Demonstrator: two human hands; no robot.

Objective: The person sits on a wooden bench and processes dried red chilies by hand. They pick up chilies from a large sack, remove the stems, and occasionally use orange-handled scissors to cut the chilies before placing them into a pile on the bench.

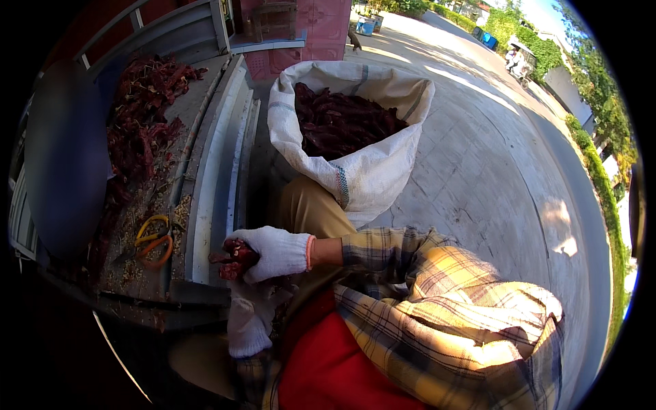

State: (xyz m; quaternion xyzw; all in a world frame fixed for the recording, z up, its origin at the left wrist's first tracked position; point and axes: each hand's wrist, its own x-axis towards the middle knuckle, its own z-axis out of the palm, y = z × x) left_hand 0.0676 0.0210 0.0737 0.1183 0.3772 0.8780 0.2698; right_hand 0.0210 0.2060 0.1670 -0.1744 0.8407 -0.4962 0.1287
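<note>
A bunch of dried red chili peppers (239,260) pokes out of my right hand (273,253), whose white-gloved fingers are closed around it. My left hand (250,318), also in a white glove, is in shadow just below the right one, close to my lap. Its fingers are mostly covered, so their grip does not show. Both hands are beside the edge of a grey metal truck bed (208,205). On that bed lie scissors (157,242) with yellow and orange handles, among scattered pale seeds.
A pile of dried chili peppers (147,130) spreads along the bed. Ahead of my knee stands a white woven sack (369,181) holding more dark red peppers (342,123). A dark blurred shape (65,164) blocks the far left. Concrete paving (478,178) extends rightward to a road and hedge.
</note>
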